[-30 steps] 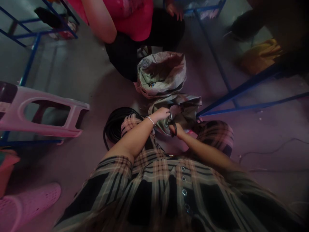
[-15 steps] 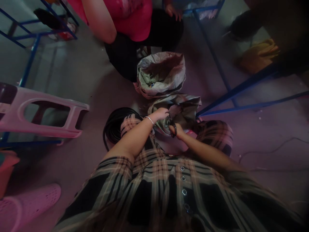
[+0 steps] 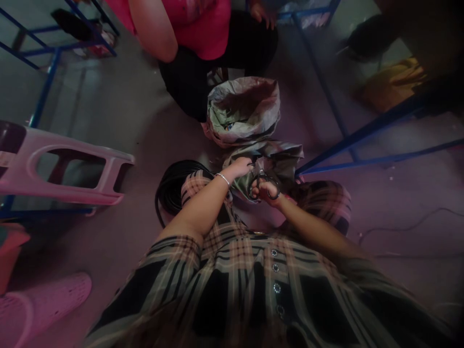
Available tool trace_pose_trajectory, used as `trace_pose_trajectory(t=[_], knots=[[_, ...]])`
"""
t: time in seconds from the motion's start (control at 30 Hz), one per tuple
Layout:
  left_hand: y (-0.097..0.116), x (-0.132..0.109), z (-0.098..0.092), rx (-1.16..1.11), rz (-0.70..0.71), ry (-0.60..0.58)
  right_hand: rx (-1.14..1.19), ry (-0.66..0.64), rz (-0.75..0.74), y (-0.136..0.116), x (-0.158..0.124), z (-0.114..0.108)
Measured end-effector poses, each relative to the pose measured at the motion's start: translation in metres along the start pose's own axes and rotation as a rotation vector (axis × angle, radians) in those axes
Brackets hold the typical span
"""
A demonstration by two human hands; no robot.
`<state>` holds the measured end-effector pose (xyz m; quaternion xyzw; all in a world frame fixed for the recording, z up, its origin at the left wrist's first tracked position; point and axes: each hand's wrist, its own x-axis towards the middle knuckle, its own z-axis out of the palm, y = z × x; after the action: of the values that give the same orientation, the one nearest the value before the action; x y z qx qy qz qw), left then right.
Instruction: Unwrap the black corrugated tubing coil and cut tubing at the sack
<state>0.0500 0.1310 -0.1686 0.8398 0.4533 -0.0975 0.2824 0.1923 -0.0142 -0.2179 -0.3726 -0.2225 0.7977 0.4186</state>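
Observation:
My left hand (image 3: 239,166), with a thin bracelet on its wrist, grips the edge of a grey-green woven sack (image 3: 275,164). My right hand (image 3: 267,191) is close beside it, its fingers through the looped black handles of a pair of scissors (image 3: 264,186). The blades are hidden behind the hands and the sack folds. A second, open sack (image 3: 242,108) with a pale, stained inside stands just beyond the first. Below my left forearm lies a coil of black cord (image 3: 169,193).
A co-worker in a pink top and black trousers (image 3: 217,43) sits just beyond the open sack. Blue metal frames (image 3: 362,135) stand to the right, a pink plastic stool (image 3: 61,164) lies to the left, and a pink basket (image 3: 39,309) sits at lower left.
The scissor handles now spread wider and my right hand sits slightly further right. My left hand has shifted a little toward the top left on the sack edge.

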Motion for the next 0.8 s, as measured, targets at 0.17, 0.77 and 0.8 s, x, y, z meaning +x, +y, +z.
trace_pose_trajectory(t=[0.17,0.77,0.8], knots=[[-0.006,-0.001,-0.002,-0.018,0.007,0.051,0.018,-0.061,-0.058,0.000,-0.001,0.000],[-0.010,-0.010,-0.014,-0.071,-0.028,0.196,-0.342,0.334,0.049,-0.003,0.009,0.008],[-0.009,-0.010,-0.012,-0.079,-0.019,0.189,-0.407,0.343,0.064,0.000,0.010,0.006]])
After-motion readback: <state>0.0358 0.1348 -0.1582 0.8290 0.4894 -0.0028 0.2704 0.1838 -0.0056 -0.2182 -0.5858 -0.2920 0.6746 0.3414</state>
